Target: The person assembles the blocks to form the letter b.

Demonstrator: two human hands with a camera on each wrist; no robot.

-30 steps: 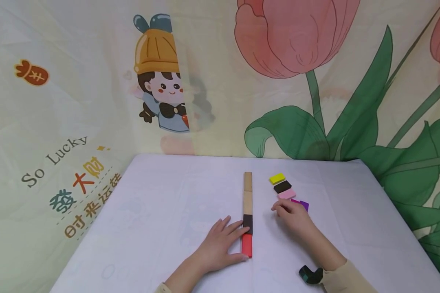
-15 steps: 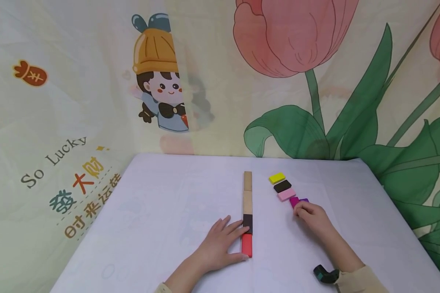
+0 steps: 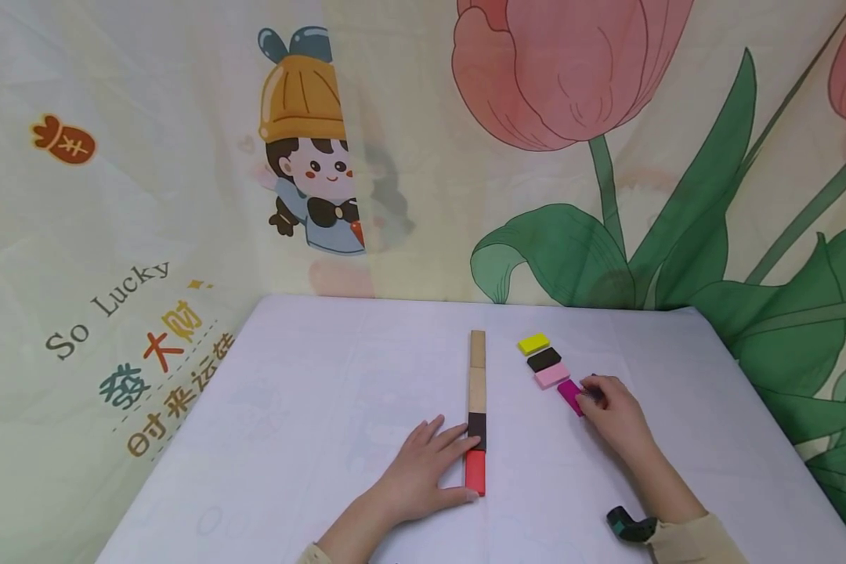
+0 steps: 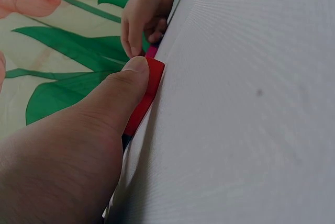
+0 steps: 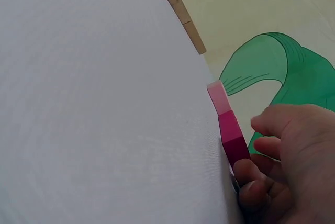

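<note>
Here, the left hand lies flat on the white cloth-covered table, its straight fingers loosely spread. The fingertips rest against the left side of a dark brown rectangular block, and the thumb presses the near end of the flat red rectangular block. These two blocks form the near end of a straight line laid end to end; beyond them run two plain pale wooden blocks, the farther one reaching toward the back of the table.

The right hand sits well to the right of that line, its fingers curled over and gripping the right edge of a flat magenta rectangular block that lies on the cloth. (The wrist view shows a fingertip hooked at the block's near corner, with a small dark purple piece under the fingers, too hidden to describe.) Just beyond the magenta block, touching or nearly so, lies a pink rectangular block, then a black rectangular block, then a yellow rectangular block, forming a slanted row. A dark wrist-worn device shows at the right sleeve. A printed fabric backdrop with a large pink tulip and a cartoon child in a yellow hat hangs behind the table.
</note>
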